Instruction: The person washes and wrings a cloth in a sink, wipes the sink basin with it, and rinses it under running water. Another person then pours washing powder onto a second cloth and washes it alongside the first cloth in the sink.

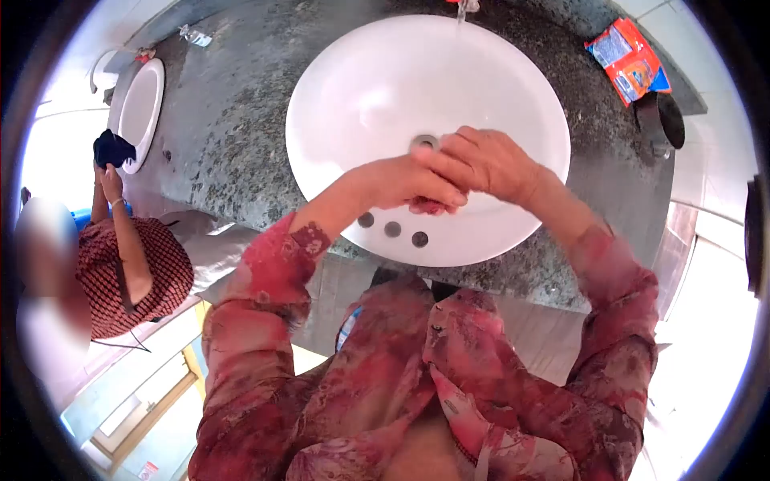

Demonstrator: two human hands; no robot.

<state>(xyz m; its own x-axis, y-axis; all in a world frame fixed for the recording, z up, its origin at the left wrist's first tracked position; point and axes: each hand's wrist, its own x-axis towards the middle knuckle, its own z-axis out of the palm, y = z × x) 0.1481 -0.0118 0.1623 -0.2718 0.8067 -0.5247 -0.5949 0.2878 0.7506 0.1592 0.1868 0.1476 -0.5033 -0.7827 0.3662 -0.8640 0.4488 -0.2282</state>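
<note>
Over the white oval sink [345,104], my two hands are pressed together in front of the drain [425,142]. My left hand [405,180] has its fingers curled against the other hand. A small reddish patch shows beneath its fingers; whether it is cloth or something else I cannot make out. My right hand [496,164] is closed, with its fingers bent against the left one. What lies between the palms is hidden. At the far rim, a little water seems to run from the tap [464,10].
The sink is set in a speckled grey stone counter [241,104]. An orange packet [630,60] lies at the back right beside a dark cup [661,124]. To the left, another person [132,272] holds a dark cloth [112,151] by a second sink [143,112].
</note>
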